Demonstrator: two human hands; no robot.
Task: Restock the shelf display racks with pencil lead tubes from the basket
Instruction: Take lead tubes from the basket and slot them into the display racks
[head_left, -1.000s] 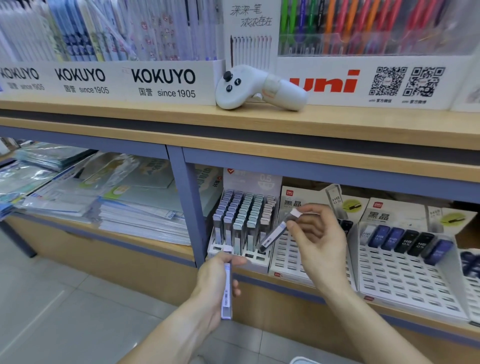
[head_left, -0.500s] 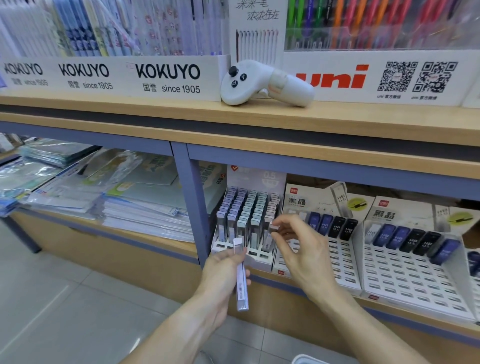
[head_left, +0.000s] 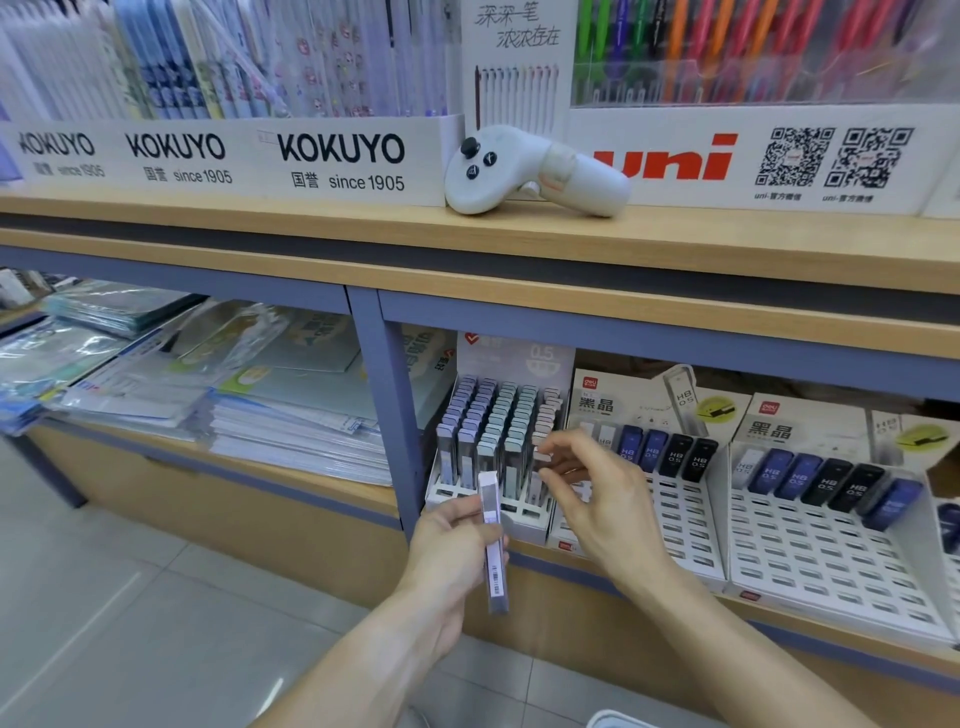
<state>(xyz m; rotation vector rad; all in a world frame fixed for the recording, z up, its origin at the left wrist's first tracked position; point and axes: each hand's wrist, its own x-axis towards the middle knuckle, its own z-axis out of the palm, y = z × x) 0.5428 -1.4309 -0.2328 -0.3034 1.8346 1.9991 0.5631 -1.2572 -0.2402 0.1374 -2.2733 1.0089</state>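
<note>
My left hand (head_left: 449, 540) grips a slim clear pencil lead tube (head_left: 493, 551) with a white cap, held nearly upright in front of the small white rack (head_left: 524, 525). This rack on the lower shelf holds several rows of grey and pale blue capped tubes (head_left: 498, 415). My right hand (head_left: 597, 499) reaches to the rack's front right column. Its thumb and forefinger pinch the white cap of a tube (head_left: 542, 457) standing in a slot there. Only a white rim of the basket (head_left: 618, 719) shows at the bottom edge.
Two wider white racks (head_left: 680, 525) (head_left: 831, 561) to the right carry dark blue and black HB 0.5 tubes along their top rows. A white controller (head_left: 535, 171) lies on the upper shelf. A blue post (head_left: 387, 405) stands left of the rack, with stacked folders (head_left: 208, 395) beyond.
My right hand brought its tube down from mid-air and stood it in the small rack's front right column. My left hand rose a little toward the rack with its own tube.
</note>
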